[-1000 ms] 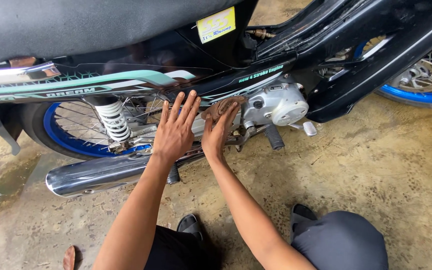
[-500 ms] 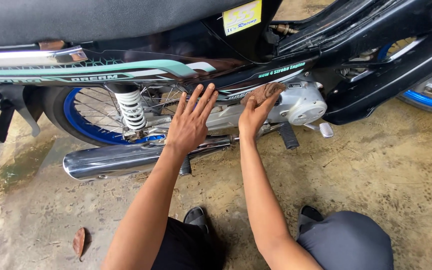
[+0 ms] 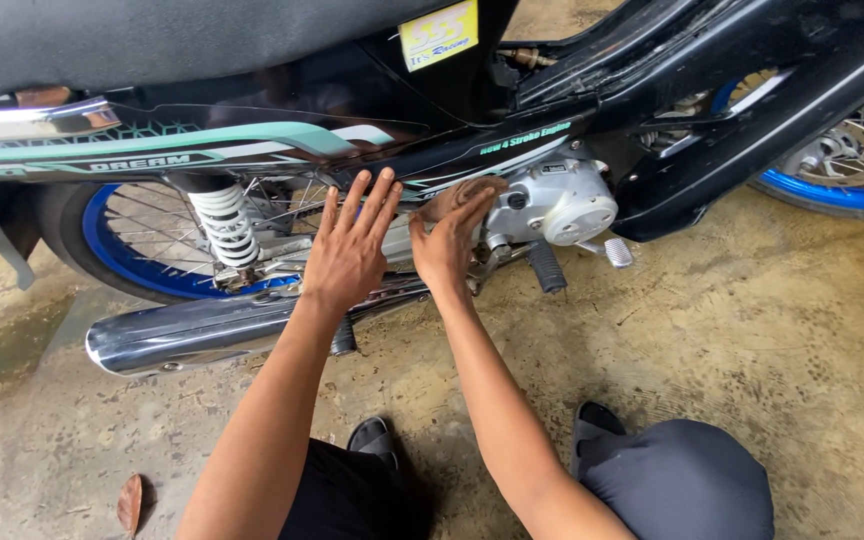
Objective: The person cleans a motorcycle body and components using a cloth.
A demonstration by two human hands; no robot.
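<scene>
Stained concrete floor (image 3: 752, 330) underfoot, damp and greenish at the left edge, a dry leaf (image 3: 130, 503) lying near the bottom left. Across the top stands a motorbike (image 3: 282, 130), black bodywork with a teal stripe, grey seat above, a yellow sticker (image 3: 439, 34) on the side panel. Blue-rimmed rear wheel (image 3: 122, 255) at left with a white coil shock (image 3: 224, 226) in front of it, and another blue rim (image 3: 832, 190) far right. A chrome exhaust (image 3: 202, 330) runs low along the floor. Down the middle, both forearms reach in from the bottom. The left hand (image 3: 350, 255) is flat and open, fingers spread wide apart, laid against the side of the bike just above the exhaust. The right hand (image 3: 449, 245) sits just beside it, fingers close together and curled up onto a brown rag (image 3: 462, 192), pressing it where the panel meets the silver engine cover (image 3: 562, 200). A footpeg (image 3: 547, 268) and a pedal (image 3: 615, 252) stick out just right of that hand. Dark knees and sandals at the bottom.
</scene>
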